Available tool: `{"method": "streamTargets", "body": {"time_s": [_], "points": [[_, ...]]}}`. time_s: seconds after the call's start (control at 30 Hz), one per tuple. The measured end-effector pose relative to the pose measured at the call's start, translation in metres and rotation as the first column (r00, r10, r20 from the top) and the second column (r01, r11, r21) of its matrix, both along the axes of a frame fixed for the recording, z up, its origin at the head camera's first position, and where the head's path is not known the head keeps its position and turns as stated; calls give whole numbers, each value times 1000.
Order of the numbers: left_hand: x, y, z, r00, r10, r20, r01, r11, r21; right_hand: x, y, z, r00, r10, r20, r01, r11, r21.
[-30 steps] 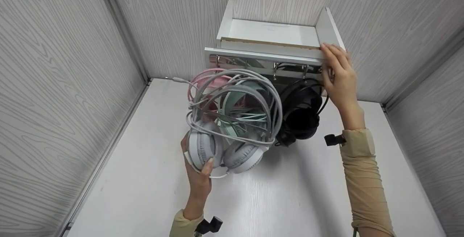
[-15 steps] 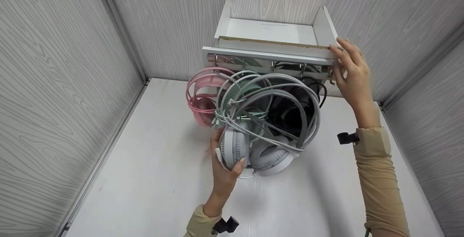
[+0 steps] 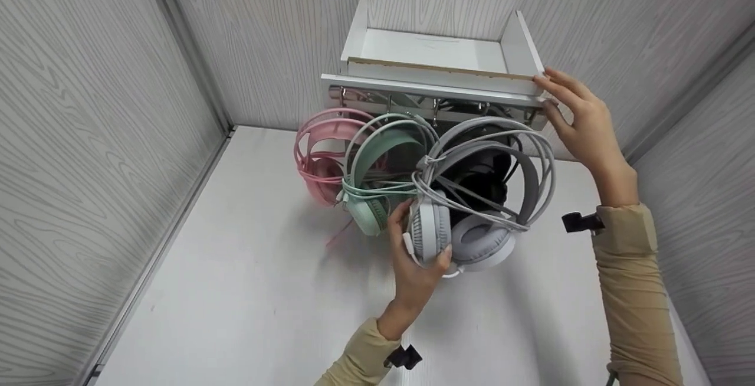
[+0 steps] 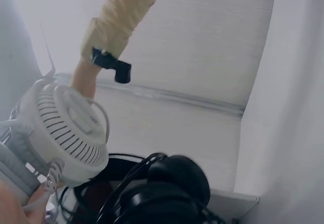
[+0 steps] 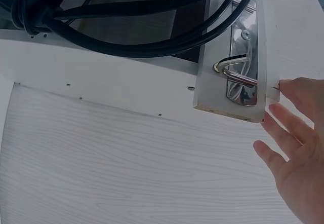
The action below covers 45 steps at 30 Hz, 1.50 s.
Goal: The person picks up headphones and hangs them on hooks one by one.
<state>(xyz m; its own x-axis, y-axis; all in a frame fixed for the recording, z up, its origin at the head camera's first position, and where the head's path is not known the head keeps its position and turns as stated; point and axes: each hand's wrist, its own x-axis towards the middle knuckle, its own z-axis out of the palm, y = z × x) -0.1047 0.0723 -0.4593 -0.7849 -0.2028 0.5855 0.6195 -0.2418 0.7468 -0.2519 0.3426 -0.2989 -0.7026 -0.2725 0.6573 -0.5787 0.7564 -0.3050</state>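
Observation:
White-and-grey headphones [image 3: 482,244], their cable coiled around the headband, are held up before the hook rail [image 3: 430,86]. My left hand [image 3: 413,280] grips their left ear cup; its slotted white shell [image 4: 63,127] shows in the left wrist view. At the rail's right end, my right hand [image 3: 587,123] touches the corner with fairly straight, spread fingers. Close by, a metal hook [image 5: 238,77] carries nothing. Black headphones [image 4: 174,188] hang behind the white pair, partly hidden in the head view. Mint-green headphones [image 3: 368,215] and pink headphones [image 3: 323,188] hang to the left.
Above the rail is a white shelf [image 3: 430,49] with raised sides, against the grained back wall [image 3: 283,49]. A white tabletop [image 3: 236,268] spreads below. Side panels [image 3: 76,138] enclose the space. The black headphones' cable [image 5: 142,49] loops near the right-end hooks.
My left hand has carried the white-and-grey headphones rightward, from in front of the pink and green pairs to before the black pair. My right hand has shifted outward to the rail's end.

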Motion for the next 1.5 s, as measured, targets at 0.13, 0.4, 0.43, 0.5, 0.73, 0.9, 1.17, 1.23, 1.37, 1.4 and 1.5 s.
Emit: {"method": "streamTargets", "body": {"time_s": [0.13, 0.4, 0.43, 0.5, 0.73, 0.9, 1.17, 1.23, 1.37, 1.4, 1.5], "points": [[-1, 19, -2, 999, 1, 42, -2, 1000, 13, 1, 2, -1, 1000, -11, 22, 10, 1000, 11], [-3, 41, -9, 998, 29, 50, -29, 1000, -4, 4, 1, 5, 995, 18, 95, -20, 1000, 20], [-4, 44, -10, 998, 31, 49, -30, 1000, -7, 4, 1, 5, 995, 21, 100, -23, 999, 23], [-6, 49, -10, 998, 35, 49, -35, 999, -13, 5, 0, 6, 994, 22, 107, -25, 999, 25], [-12, 66, -14, 994, 84, 68, -79, 994, -76, 6, -3, 8, 993, 23, 112, -23, 1000, -4], [-17, 75, -18, 992, 98, 81, -92, 993, -80, 4, -2, 5, 996, 13, 87, -11, 1000, -19], [-24, 84, -27, 978, 161, 131, -146, 982, -122, 0, -4, -3, 999, 7, 41, -6, 999, -37], [-22, 85, -30, 975, 186, 121, -169, 975, -145, 0, -5, -4, 999, 3, 38, -2, 999, -39], [-13, 84, -27, 975, 195, 109, -174, 968, -178, -1, -6, -5, 1000, -6, 31, 8, 999, -52], [-10, 83, -26, 975, 192, 110, -169, 967, -189, -1, -6, -5, 1000, -12, 29, 13, 998, -54], [-6, 83, -24, 975, 192, 108, -165, 962, -215, -1, -7, -7, 999, -22, 26, 23, 998, -60]]}}
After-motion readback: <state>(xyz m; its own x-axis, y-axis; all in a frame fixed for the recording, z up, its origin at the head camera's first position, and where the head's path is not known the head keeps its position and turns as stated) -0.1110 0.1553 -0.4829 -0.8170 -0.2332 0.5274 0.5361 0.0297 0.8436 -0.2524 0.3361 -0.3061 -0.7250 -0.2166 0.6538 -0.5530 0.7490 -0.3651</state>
